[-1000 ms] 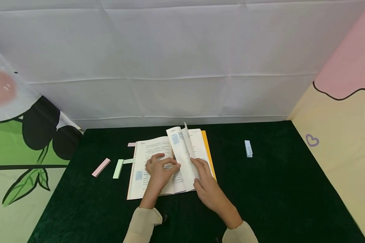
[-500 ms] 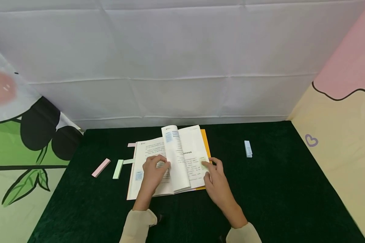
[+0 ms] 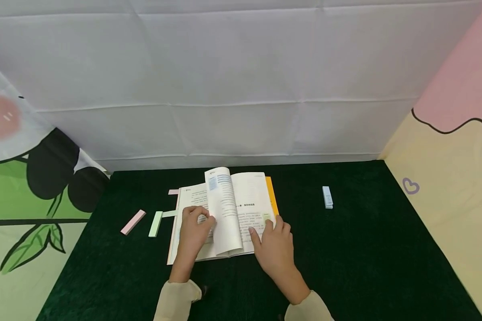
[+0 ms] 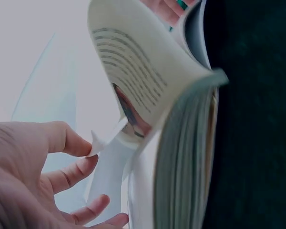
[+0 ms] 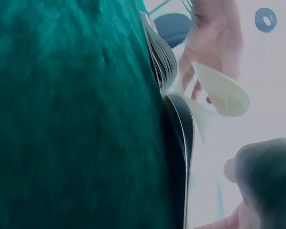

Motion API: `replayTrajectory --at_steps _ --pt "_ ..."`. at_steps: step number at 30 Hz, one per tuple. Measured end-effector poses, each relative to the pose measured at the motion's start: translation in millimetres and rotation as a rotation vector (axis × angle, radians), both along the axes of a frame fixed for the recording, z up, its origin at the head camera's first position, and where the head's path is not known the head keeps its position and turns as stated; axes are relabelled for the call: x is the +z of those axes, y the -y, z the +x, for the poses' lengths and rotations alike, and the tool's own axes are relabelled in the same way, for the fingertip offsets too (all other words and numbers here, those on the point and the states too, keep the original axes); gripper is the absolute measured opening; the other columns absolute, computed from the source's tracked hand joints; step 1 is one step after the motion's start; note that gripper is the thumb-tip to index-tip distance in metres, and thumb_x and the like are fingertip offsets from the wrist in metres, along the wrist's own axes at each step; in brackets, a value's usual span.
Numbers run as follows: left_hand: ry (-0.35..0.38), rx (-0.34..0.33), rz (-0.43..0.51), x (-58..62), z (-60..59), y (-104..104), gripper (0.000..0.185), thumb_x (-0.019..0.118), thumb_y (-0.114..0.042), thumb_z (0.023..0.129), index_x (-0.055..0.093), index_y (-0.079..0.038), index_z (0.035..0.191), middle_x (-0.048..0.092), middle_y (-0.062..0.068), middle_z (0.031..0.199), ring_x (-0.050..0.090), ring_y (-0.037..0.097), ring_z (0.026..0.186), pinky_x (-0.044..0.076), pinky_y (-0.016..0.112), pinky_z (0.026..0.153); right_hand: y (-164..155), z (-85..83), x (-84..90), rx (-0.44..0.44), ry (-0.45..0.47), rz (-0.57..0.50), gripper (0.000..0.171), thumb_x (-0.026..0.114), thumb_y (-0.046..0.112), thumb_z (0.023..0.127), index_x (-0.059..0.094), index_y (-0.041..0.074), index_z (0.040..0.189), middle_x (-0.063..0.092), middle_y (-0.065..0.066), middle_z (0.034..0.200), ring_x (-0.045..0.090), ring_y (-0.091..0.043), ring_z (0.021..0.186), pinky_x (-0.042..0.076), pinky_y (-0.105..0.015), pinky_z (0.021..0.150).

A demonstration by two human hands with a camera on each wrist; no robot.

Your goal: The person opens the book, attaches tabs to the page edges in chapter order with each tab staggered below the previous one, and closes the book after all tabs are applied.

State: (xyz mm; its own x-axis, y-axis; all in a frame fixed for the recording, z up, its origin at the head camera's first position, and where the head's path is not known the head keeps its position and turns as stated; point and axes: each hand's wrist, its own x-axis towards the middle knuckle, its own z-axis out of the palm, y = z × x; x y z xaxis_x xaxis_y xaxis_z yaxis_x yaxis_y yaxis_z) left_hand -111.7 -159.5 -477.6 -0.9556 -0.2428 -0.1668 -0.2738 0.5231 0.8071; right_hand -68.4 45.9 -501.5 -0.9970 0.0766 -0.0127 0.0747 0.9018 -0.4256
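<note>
An open book (image 3: 184, 245) lies on the dark green cloth, an orange edge showing at its right. Between thumb and forefinger, my left hand (image 3: 193, 229) pinches the edge of a lifted page (image 3: 225, 214), which curls over the left half. The left wrist view shows this pinch (image 4: 93, 148) close up, the other fingers spread beside the thick page block (image 4: 181, 157). My right hand (image 3: 275, 247) rests on the lower right of the facing page (image 3: 251, 187), fingers extended, near a pale green printed patch (image 3: 267, 217). In the right wrist view, part of that hand is blurred.
Left of the book lie a pink strip pad (image 3: 133, 222) and a light green strip pad (image 3: 155, 224). A green tab (image 3: 169, 213) and a pink tab (image 3: 173, 191) stick out from the book's left edge. A light blue strip pad (image 3: 327, 197) lies far right.
My left hand has drawn the lifted page leftward, uncovering more of the right page. My right hand has let go of the leaves and settled on the right page.
</note>
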Motion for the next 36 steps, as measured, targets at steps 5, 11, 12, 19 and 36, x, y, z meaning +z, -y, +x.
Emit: replayTrajectory --at_steps 5,11,12,19,36 --pt "0.006 0.027 -0.09 -2.6 3.4 10.5 0.01 0.059 -0.014 0.09 0.064 -0.005 0.094 0.039 0.023 0.146 0.039 0.045 0.131 0.044 0.055 0.098 15.7 2.2 0.2 -0.004 -0.048 0.077 0.081 0.07 0.054 0.096 0.055 -0.015 0.136 0.038 -0.04 0.153 0.047 -0.053 0.126 0.047 -0.059 0.102" --pt "0.019 0.045 -0.212 -7.9 5.2 24.1 0.011 0.061 -0.014 0.091 0.065 -0.005 0.096 0.038 0.026 0.144 0.033 0.044 0.13 0.04 0.06 0.103 20.1 2.5 -5.9 0.015 -0.149 0.201 0.08 0.08 0.042 0.09 0.052 -0.011 0.144 0.04 -0.036 0.157 0.043 -0.056 0.136 0.041 -0.067 0.107" --pt "0.023 0.046 -0.229 -9.0 5.3 26.7 0.011 0.061 -0.014 0.091 0.065 -0.005 0.096 0.038 0.027 0.145 0.032 0.045 0.13 0.04 0.061 0.103 20.0 1.9 -6.7 0.043 -0.167 0.21 0.079 0.081 0.037 0.09 0.05 -0.008 0.148 0.038 -0.033 0.16 0.04 -0.056 0.14 0.039 -0.069 0.109" --pt "0.048 0.078 -0.295 -11.1 3.2 40.0 0.013 0.061 -0.015 0.093 0.064 -0.003 0.099 0.04 0.028 0.145 0.035 0.046 0.129 0.042 0.064 0.106 20.2 -2.0 -7.7 0.424 -0.138 0.136 0.091 0.082 -0.003 0.082 0.041 0.019 0.16 0.029 -0.003 0.173 0.026 -0.034 0.16 0.03 -0.063 0.124" --pt "0.048 0.117 -0.352 -13.0 -4.6 61.8 0.02 0.061 -0.013 0.095 0.069 0.002 0.106 0.046 0.031 0.144 0.042 0.048 0.126 0.044 0.066 0.109 41.9 10.8 -0.4 0.52 0.009 0.245 0.067 0.053 0.052 0.106 0.028 0.036 0.165 0.035 -0.021 0.167 0.037 -0.048 0.152 0.037 -0.069 0.115"
